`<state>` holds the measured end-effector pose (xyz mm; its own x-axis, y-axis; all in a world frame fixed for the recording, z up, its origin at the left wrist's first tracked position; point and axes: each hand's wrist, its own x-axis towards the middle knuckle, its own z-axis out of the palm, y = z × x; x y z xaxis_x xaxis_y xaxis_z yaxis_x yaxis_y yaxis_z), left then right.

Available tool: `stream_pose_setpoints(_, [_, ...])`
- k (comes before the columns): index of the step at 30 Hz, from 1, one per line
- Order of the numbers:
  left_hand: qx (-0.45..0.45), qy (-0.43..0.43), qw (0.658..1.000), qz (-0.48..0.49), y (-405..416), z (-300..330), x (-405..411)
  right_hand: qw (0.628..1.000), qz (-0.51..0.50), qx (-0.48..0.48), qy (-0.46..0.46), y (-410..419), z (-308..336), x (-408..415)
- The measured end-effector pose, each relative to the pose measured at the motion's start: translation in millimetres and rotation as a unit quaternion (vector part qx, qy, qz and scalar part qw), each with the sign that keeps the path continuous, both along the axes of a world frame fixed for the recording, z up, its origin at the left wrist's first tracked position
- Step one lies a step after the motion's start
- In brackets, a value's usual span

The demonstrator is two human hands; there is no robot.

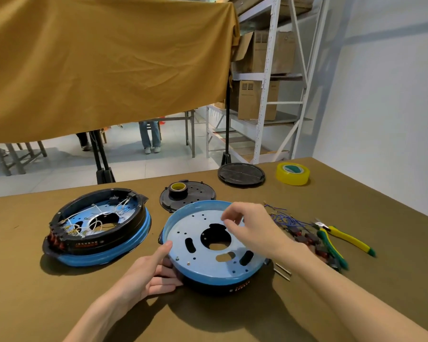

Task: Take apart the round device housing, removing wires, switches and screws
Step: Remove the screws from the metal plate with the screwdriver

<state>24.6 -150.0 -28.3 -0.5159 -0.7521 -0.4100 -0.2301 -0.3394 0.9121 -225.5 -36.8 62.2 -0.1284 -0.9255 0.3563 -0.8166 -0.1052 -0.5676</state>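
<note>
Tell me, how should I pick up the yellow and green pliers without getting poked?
Take the pliers by the two yellow and green handles, coming from the right side of the table. The handles splay out toward the right and lie flat with bare cloth around the yellow one, while the pointed metal nose faces left, into the pile of blue wires. Closing your fingers round both handles probably keeps you clear of the tip.

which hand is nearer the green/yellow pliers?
Right. The right hand hovers over the stripped housing, just left of the pliers. The left hand grips the housing's near-left rim, on the far side from them.
</note>
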Motion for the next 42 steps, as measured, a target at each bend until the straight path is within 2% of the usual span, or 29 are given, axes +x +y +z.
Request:
stream_pose_setpoints(3, [-0.009,-0.003,1.000,-0.015,-3.2,-4.9,1.8,0.991,0.113,0.064,0.018,-19.9,-3.7,39.9])
stream_pose_setpoints(7, [-0.020,-0.001,0.999,-0.025,-5.5,-8.5,4.1,0.983,0.160,0.080,0.044,-33.4,-19.2,65.4])
stream_pose_setpoints(15, [-0.034,0.014,0.998,-0.045,-4.0,-6.3,2.1,0.981,0.163,0.084,0.058,-37.8,-23.6,65.8])
stream_pose_setpoints(25, [-0.033,-0.008,0.998,-0.049,-3.9,-3.2,-0.6,0.975,0.168,0.103,0.106,-34.4,-30.0,69.6])
stream_pose_setpoints(31, [-0.043,-0.011,0.998,-0.050,-2.2,-1.8,-0.2,0.971,0.172,0.127,0.109,-35.9,-35.1,69.2])
stream_pose_setpoints(35, [-0.054,-0.007,0.997,-0.047,1.2,-1.4,0.0,0.975,0.156,0.145,0.070,-40.3,-31.0,66.2])
stream_pose_setpoints(42, [-0.057,-0.009,0.997,-0.046,3.4,0.3,-0.7,0.969,0.176,0.146,0.095,-34.8,-33.5,66.8])
